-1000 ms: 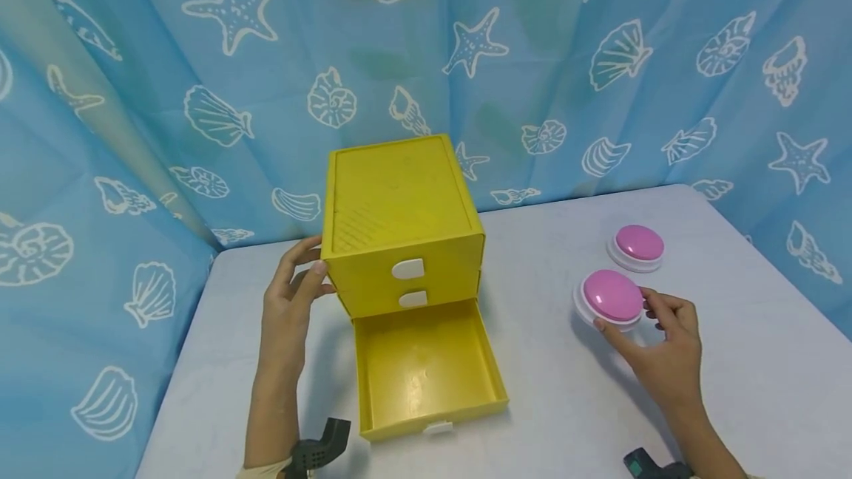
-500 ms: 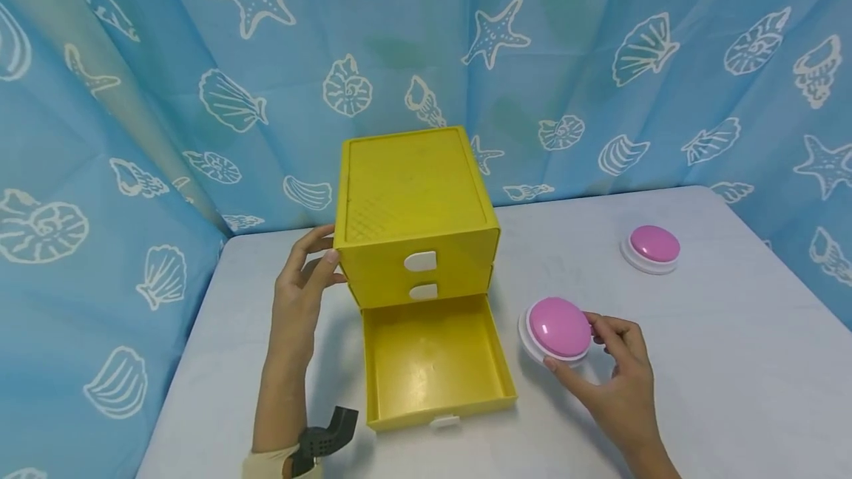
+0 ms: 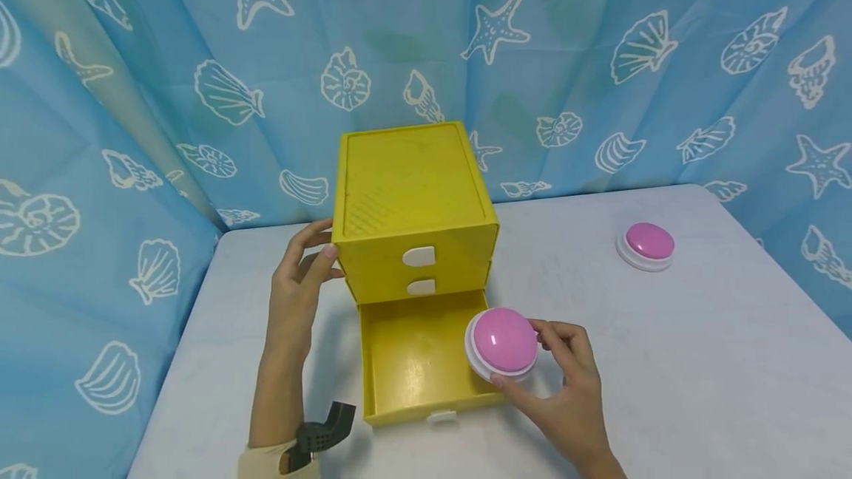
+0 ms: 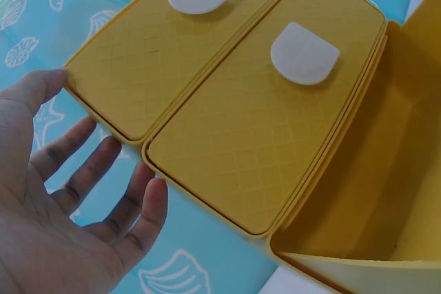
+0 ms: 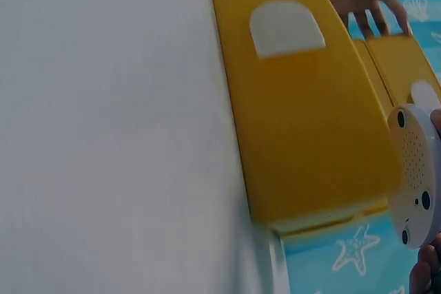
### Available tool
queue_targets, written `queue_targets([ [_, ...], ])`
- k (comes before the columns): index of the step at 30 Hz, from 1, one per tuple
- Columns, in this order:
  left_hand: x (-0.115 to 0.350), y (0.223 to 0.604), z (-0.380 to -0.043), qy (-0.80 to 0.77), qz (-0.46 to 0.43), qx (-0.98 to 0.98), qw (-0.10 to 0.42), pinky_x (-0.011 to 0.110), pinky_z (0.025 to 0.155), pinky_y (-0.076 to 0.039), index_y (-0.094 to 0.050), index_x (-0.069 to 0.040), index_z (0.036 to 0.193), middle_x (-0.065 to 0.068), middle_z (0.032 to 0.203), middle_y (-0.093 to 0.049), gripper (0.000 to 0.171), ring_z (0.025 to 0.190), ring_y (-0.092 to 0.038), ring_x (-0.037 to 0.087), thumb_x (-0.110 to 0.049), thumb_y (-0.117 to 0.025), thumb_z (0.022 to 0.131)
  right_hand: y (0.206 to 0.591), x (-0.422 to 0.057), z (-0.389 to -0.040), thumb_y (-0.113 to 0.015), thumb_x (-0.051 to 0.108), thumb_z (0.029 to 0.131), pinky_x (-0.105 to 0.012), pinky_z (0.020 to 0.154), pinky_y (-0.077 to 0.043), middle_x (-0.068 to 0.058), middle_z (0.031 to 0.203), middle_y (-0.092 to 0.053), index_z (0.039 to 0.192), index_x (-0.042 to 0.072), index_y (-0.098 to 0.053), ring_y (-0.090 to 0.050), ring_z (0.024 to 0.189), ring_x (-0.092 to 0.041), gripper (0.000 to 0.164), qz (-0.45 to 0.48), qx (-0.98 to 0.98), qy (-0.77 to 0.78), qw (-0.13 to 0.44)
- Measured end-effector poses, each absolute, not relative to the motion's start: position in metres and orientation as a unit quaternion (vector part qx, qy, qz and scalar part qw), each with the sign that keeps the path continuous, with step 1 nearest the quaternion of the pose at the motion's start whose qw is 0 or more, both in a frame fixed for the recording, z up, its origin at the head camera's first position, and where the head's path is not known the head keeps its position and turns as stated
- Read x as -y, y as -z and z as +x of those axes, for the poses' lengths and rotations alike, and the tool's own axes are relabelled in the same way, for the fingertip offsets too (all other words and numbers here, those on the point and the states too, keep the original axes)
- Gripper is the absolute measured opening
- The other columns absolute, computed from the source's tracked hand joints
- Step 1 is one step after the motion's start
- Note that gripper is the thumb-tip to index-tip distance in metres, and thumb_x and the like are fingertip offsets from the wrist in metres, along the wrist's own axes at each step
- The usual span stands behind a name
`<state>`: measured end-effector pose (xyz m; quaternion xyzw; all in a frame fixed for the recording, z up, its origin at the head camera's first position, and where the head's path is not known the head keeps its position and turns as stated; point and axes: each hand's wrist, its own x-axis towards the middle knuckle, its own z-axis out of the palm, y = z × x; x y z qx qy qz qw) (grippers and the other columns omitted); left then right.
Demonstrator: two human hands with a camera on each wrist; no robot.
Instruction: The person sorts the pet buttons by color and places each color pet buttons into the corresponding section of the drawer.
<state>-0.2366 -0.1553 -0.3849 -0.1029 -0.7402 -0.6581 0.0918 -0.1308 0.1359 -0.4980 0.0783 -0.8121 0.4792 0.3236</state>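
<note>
My right hand [image 3: 571, 398] pinches a buzzer button [image 3: 506, 340] by its rim. It has a pink dome on a round white base and hangs over the right part of a pulled-out drawer [image 3: 406, 361]. In the right wrist view the underside of the buzzer button [image 5: 415, 170] shows small holes and dark round feet. The drawer is the lowest one of a yellow drawer unit [image 3: 413, 183]; the two above, with white pulls, are closed. My left hand [image 3: 296, 294] rests against the unit's left side. In the left wrist view the left hand [image 4: 76, 218] has spread fingers, with the thumb at the edge.
A second pink and white buzzer button [image 3: 647, 245] stands at the right back of the white-covered table [image 3: 699, 361]. Behind and to the left hangs a blue curtain [image 3: 399, 43] printed with shells and starfish.
My right hand has carried the buzzer button leftward, from near the second one to over the pulled-out drawer. My left hand stays at the unit's side. The head view has shifted slightly.
</note>
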Motion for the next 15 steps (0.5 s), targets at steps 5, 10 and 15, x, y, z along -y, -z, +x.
queue_targets([
  [5, 0.158, 0.385, -0.237, 0.662, -0.103, 0.737, 0.092, 0.046, 0.09, -0.045, -0.048, -0.025, 0.131, 0.002, 0.12, -0.048, 0.042, 0.099, -0.057, 0.022, -0.038, -0.054, 0.092, 0.481, -0.111, -0.127, -0.091, 0.019, 0.05, -0.019, 0.084, -0.036, -0.007, 0.112, -0.048, 0.118, 0.008, -0.06, -0.045, 0.099, -0.02, 0.076, 0.095, 0.815, -0.475, 0.319],
  [10, 0.158, 0.384, -0.237, 0.661, -0.099, 0.738, 0.095, 0.044, 0.089, -0.046, -0.048, -0.024, 0.132, 0.001, 0.12, -0.049, 0.044, 0.098, -0.057, 0.021, -0.039, -0.055, 0.091, 0.457, -0.09, -0.118, -0.091, 0.017, 0.051, -0.018, 0.087, -0.039, -0.01, 0.112, -0.048, 0.116, 0.005, -0.06, -0.048, 0.1, -0.022, 0.073, 0.106, 0.821, -0.476, 0.297],
  [15, 0.157, 0.383, -0.237, 0.656, -0.093, 0.743, 0.094, 0.044, 0.089, -0.045, -0.048, -0.024, 0.131, 0.0, 0.119, -0.05, 0.045, 0.096, -0.058, 0.021, -0.041, -0.055, 0.09, 0.45, -0.078, -0.116, -0.091, 0.013, 0.048, -0.016, 0.089, -0.039, -0.012, 0.109, -0.048, 0.115, 0.002, -0.06, -0.049, 0.097, -0.022, 0.074, 0.117, 0.819, -0.474, 0.301],
])
